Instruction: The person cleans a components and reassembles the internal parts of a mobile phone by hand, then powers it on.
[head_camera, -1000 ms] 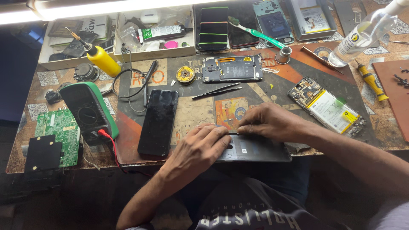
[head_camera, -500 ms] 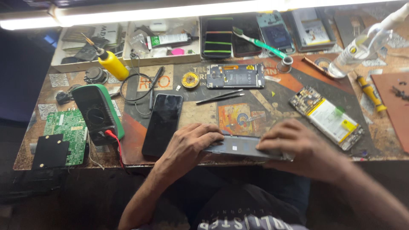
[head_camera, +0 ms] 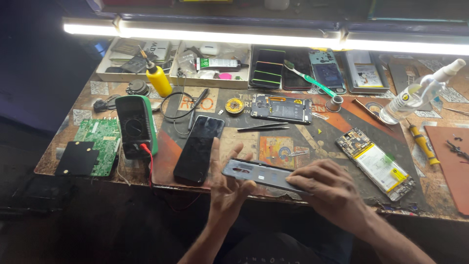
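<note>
Phone back cover (head_camera: 264,174) between both hands.

Head camera looks down (steeply, close) onto workbench (head_camera: 63,156).

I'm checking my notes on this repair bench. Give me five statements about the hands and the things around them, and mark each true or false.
1. Both hands hold the grey phone back cover above the bench edge. True: the left hand supports its left end, and the right hand grips its right end.
2. The black phone lies screen up beside the left hand. True.
3. The multimeter has a blue casing. False: its casing is green.
4. The tweezers are held in the right hand. False: they lie on the mat, below the opened phone frame.
5. The yellow bottle stands near the white trays. True.
</note>
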